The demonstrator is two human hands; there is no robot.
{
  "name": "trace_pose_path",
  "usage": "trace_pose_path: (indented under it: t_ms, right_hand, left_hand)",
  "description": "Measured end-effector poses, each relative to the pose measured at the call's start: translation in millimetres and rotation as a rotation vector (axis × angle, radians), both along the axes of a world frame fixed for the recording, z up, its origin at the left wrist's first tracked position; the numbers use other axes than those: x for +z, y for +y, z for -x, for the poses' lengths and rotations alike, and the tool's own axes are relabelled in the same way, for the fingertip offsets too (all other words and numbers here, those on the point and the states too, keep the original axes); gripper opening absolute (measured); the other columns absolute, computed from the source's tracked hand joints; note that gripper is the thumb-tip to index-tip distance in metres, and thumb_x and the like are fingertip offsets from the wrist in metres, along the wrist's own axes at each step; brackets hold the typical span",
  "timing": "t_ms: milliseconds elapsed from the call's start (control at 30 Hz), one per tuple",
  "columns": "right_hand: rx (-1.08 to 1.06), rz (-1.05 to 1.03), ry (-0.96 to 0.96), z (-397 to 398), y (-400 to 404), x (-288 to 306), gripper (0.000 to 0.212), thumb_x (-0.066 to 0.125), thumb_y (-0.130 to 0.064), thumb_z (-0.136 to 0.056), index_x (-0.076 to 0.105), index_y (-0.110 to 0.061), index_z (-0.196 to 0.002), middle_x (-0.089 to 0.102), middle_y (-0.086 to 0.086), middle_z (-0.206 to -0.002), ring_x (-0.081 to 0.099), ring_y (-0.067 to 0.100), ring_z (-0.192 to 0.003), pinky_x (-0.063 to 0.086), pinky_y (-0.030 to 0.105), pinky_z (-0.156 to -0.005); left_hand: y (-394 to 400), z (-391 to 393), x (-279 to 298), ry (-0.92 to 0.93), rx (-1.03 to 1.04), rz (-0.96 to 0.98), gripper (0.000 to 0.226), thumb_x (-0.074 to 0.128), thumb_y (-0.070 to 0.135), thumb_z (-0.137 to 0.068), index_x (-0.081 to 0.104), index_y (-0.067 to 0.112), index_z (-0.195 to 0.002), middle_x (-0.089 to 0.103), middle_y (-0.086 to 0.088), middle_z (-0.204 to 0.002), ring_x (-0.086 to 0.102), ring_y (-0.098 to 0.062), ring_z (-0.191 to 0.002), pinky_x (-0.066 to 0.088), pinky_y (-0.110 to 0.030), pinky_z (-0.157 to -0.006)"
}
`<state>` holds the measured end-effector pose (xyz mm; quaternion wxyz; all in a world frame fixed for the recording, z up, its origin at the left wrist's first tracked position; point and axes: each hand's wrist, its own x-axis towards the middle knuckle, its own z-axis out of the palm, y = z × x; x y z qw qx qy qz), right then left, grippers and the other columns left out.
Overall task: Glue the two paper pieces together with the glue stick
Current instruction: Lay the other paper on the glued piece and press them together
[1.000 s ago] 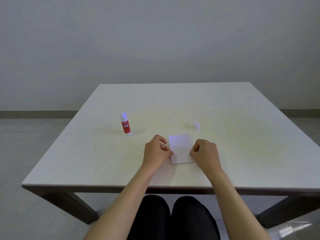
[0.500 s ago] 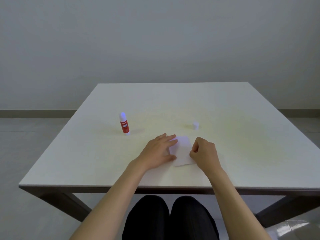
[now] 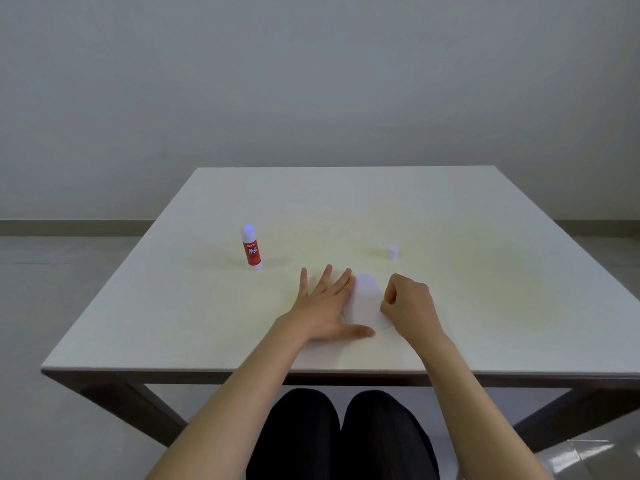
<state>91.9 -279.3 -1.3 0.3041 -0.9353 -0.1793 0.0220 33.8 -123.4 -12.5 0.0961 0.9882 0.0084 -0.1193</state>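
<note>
Head view, looking forward and down over a pale worktop (image 3: 485, 237) with dark legs; grey wall behind, grey floor either side.

Far left of the things: glue stick (image 3: 250, 248), red body with white lettering, standing upright on the worktop, its top uncapped and showing a bluish-white tip. It stands well apart from the hands, off to the left and slightly beyond them.

Next right: left hand (image 3: 325, 308), palm down, fingers spread flat. Fingertips point away from the person; the thumb lies stretched toward the right along the near side. The hand's right part rests on the left edge of the paper.

Centre: paper (image 3: 363, 301), white, lying flat on the worktop between the two hands, near the front edge. Only one outline reads clearly; whether two pieces lie stacked there cannot be told. A thin curved edge shows at its near right corner.

Right of the paper: right hand (image 3: 408, 303), curled into a loose fist, knuckles up, fingertips tucked against the paper's right edge. Whether it pinches the sheet or merely presses on it cannot be told.

Beyond the right hand, toward the middle of the worktop: small white cap (image 3: 392, 251), standing alone, well apart from the glue stick.

Below the worktop edge: both bare forearms and dark-clothed knees.
</note>
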Motion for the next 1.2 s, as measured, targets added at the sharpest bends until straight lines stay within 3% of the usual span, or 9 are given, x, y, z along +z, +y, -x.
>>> trace_pose_path:
  t_ms: [133, 200, 233, 300, 400, 567, 667, 900, 1200]
  right_hand:
    - [-0.034, 0.262, -0.218, 18.9, 6.7, -0.5, 0.005, 0.046, -0.007, -0.088, 0.050, -0.011, -0.090, 0.055, 0.004, -0.095, 0.046, 0.021, -0.078, 0.035, 0.027, -0.062]
    - [0.057, 0.321, -0.309, 28.7, 13.4, -5.6, 0.025, 0.045, -0.027, -0.094, 0.053, -0.017, -0.116, 0.056, 0.001, -0.121, 0.050, 0.022, -0.106, 0.039, 0.029, -0.084]
    - [0.136, 0.341, -0.307, 32.5, 17.0, -8.1, 0.038, 0.039, -0.033, -0.097, 0.046, -0.018, -0.131, 0.048, 0.000, -0.138, 0.043, 0.024, -0.125, 0.035, 0.034, -0.098]
    - [0.305, 0.389, -0.250, 37.7, 25.3, -12.8, 0.052, 0.024, -0.036, -0.101, 0.023, -0.017, -0.149, 0.020, -0.003, -0.159, 0.012, 0.021, -0.147, 0.011, 0.044, -0.117]
    - [0.448, 0.420, -0.151, 41.3, 37.7, -18.7, 0.054, 0.013, -0.034, -0.102, 0.006, -0.016, -0.152, 0.001, -0.004, -0.162, -0.007, 0.019, -0.149, -0.009, 0.050, -0.117]
    - [0.448, 0.395, -0.092, 48.8, 51.6, -22.4, 0.056, 0.013, -0.033, -0.102, 0.002, -0.011, -0.151, -0.004, 0.002, -0.162, -0.007, 0.018, -0.149, -0.006, 0.049, -0.118]
    - [0.418, 0.361, -0.083, 53.7, 52.6, -28.2, 0.064, 0.012, -0.048, -0.099, -0.001, -0.012, -0.151, -0.006, 0.000, -0.162, -0.010, 0.016, -0.148, -0.008, 0.049, -0.117]
    - [0.410, 0.393, -0.134, 54.3, 53.5, -33.4, 0.084, 0.003, -0.068, -0.086, -0.006, -0.016, -0.151, -0.010, -0.002, -0.161, -0.014, 0.015, -0.148, -0.014, 0.049, -0.115]
    - [0.540, 0.387, -0.075, 56.5, 45.0, -24.0, 0.100, -0.004, -0.080, -0.072, -0.007, -0.018, -0.151, -0.014, -0.006, -0.160, -0.020, 0.011, -0.145, -0.027, 0.049, -0.109]
  left_hand:
    - [6.1, 2.0, -1.8, 0.001, -0.015, 0.011, 0.111, 0.036, 0.084, -0.072, -0.011, 0.023, -0.151, -0.016, 0.009, -0.160, -0.025, -0.023, -0.145, -0.024, -0.059, -0.109]
    - [11.6, 2.6, -3.1, -0.001, -0.023, 0.023, 0.109, 0.035, 0.083, -0.072, -0.011, 0.025, -0.151, -0.018, 0.012, -0.160, -0.027, -0.024, -0.144, -0.024, -0.059, -0.109]
    - [16.2, 3.6, -3.0, 0.001, -0.024, 0.020, 0.106, 0.036, 0.082, -0.074, -0.012, 0.026, -0.151, -0.018, 0.013, -0.159, -0.027, -0.024, -0.144, -0.024, -0.059, -0.109]
    - [29.8, 6.5, -1.5, 0.017, -0.015, -0.012, 0.102, 0.037, 0.079, -0.076, -0.013, 0.030, -0.150, -0.020, 0.015, -0.159, -0.028, -0.025, -0.143, -0.024, -0.058, -0.109]
    - [52.4, 11.3, 2.6, 0.071, 0.009, -0.059, 0.101, 0.036, 0.080, -0.075, -0.015, 0.034, -0.148, -0.021, 0.018, -0.157, -0.030, -0.024, -0.142, -0.023, -0.057, -0.110]
    - [65.0, 11.5, 12.8, 0.131, -0.034, -0.054, 0.101, 0.042, 0.074, -0.079, -0.016, 0.032, -0.149, -0.022, 0.016, -0.157, -0.032, -0.023, -0.141, -0.023, -0.056, -0.111]
    - [63.6, 15.9, 11.2, 0.088, -0.019, -0.039, 0.094, 0.048, 0.057, -0.087, -0.014, 0.027, -0.150, -0.020, 0.014, -0.158, -0.028, -0.022, -0.143, -0.020, -0.055, -0.113]
    - [63.0, 29.4, -2.1, 0.034, 0.019, 0.018, 0.068, 0.023, 0.054, -0.097, -0.012, 0.030, -0.150, -0.018, 0.017, -0.158, -0.023, -0.017, -0.145, -0.017, -0.054, -0.114]
    - [72.6, 22.2, 5.9, 0.086, -0.047, 0.013, 0.094, 0.036, 0.070, -0.085, -0.015, 0.026, -0.150, -0.018, 0.014, -0.159, -0.023, -0.016, -0.145, -0.014, -0.051, -0.117]
